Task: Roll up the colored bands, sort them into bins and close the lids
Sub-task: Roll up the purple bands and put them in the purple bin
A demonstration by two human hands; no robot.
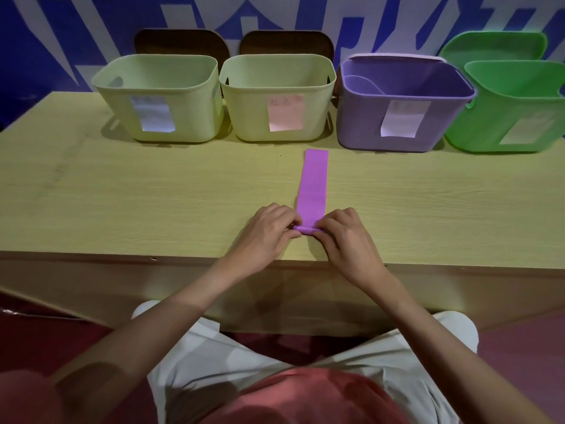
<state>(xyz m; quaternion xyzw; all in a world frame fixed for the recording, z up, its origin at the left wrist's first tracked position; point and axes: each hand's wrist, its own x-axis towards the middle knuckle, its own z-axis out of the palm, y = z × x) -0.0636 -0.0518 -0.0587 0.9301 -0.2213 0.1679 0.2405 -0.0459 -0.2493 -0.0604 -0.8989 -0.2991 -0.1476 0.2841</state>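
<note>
A purple band (313, 179) lies flat on the wooden table (153, 194), running away from me toward the bins. Its near end is curled into a small roll. My left hand (269, 231) pinches the left side of that roll and my right hand (345, 234) pinches the right side. Four open bins stand in a row at the back: two pale yellow-green bins (122, 84) (324, 87), a purple bin (360, 123) with something purple inside, and a green bin (477, 127).
Each bin carries a paper label on its front. Two brown lids (180, 41) (284, 41) lean behind the pale bins, a purple lid (397, 58) behind the purple bin, a green lid (492, 44) behind the green bin. The table's front edge is just below my hands.
</note>
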